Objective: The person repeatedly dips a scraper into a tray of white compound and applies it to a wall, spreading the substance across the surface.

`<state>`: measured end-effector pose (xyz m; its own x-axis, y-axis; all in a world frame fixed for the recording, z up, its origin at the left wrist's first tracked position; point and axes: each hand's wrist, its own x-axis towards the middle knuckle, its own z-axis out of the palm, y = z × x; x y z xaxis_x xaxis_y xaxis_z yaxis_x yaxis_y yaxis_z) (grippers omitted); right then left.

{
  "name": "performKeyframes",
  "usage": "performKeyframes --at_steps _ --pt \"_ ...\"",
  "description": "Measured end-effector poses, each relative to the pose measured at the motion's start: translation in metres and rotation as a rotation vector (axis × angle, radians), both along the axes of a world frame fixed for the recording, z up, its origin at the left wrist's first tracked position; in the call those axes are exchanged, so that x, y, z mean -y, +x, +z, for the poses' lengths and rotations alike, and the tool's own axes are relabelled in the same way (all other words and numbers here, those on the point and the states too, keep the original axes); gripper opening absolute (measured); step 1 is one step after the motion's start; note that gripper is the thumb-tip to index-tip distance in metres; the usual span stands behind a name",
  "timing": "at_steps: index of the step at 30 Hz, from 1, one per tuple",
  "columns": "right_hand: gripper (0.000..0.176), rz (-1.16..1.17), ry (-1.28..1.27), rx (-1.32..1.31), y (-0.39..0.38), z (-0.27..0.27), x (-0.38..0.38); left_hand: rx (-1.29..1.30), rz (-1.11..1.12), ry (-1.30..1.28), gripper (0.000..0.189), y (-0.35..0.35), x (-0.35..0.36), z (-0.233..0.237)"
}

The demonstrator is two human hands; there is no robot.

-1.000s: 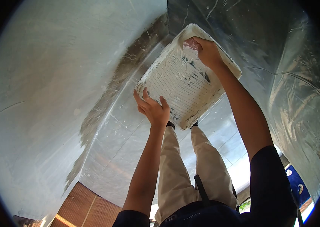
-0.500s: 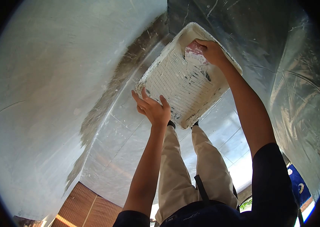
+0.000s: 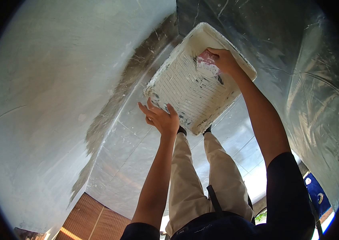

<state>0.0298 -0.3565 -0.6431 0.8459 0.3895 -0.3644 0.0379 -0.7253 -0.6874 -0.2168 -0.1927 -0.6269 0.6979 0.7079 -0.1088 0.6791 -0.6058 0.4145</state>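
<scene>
The bare right hand (image 3: 224,61) is closed in a pinch grip, fingers bent. The bare right forearm (image 3: 252,102) extends from this grip back toward the body, entering a dark short sleeve (image 3: 287,192). The bare left hand (image 3: 163,121) is positioned left of the grip and nearer the body, fingers curved and spread, thumb (image 3: 172,111) apart. The bare left forearm (image 3: 152,176) runs bodyward from it. Two beige-trousered legs (image 3: 186,176) stand apart, bodyward of the grip, between the forearms.

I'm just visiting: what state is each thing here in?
Tray: smeared white, ridges showing
Pink piece: partly white-coated
Right hand: closed on the pink piece
Left hand: fingers spread at tray's edge; contact unclear
Wall: mostly pale, dark along one edge
Sheeting: creased
</scene>
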Motion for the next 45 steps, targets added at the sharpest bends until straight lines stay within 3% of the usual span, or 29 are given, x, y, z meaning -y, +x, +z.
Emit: performKeyframes --at_steps 17,20,24,27,30,32,38,45 --pt "0.037 -0.134 0.049 0.004 -0.052 -0.010 0.012 0.069 -0.025 -0.149 0.075 -0.007 0.008 -0.005" --pt "0.038 -0.195 0.101 -0.103 -0.055 -0.008 0.013 0.081 -0.019 -0.157 0.075 -0.010 0.012 -0.009" --pt "0.040 -0.144 0.095 -0.019 -0.072 -0.024 0.010 0.079 -0.007 -0.106 0.075 -0.009 0.014 -0.002" --pt "0.039 -0.235 0.176 -0.062 -0.082 -0.018 0.000 0.098 0.025 -0.080 0.074 -0.009 0.011 0.006" --pt "0.038 -0.244 0.313 -0.227 -0.088 -0.011 -0.011 0.120 0.029 -0.063 0.073 -0.010 0.002 0.020" --pt "0.033 -0.334 0.612 -0.607 -0.090 0.010 -0.018 0.151 0.017 -0.007 0.071 -0.011 -0.005 0.031" --pt "0.023 -0.389 0.814 -0.774 -0.092 0.067 -0.039 0.188 -0.043 0.179 0.070 -0.007 -0.025 0.085" --pt "0.028 -0.293 1.133 -0.952 -0.077 0.141 -0.064 0.329 -0.046 0.369 0.066 0.010 -0.047 0.175"
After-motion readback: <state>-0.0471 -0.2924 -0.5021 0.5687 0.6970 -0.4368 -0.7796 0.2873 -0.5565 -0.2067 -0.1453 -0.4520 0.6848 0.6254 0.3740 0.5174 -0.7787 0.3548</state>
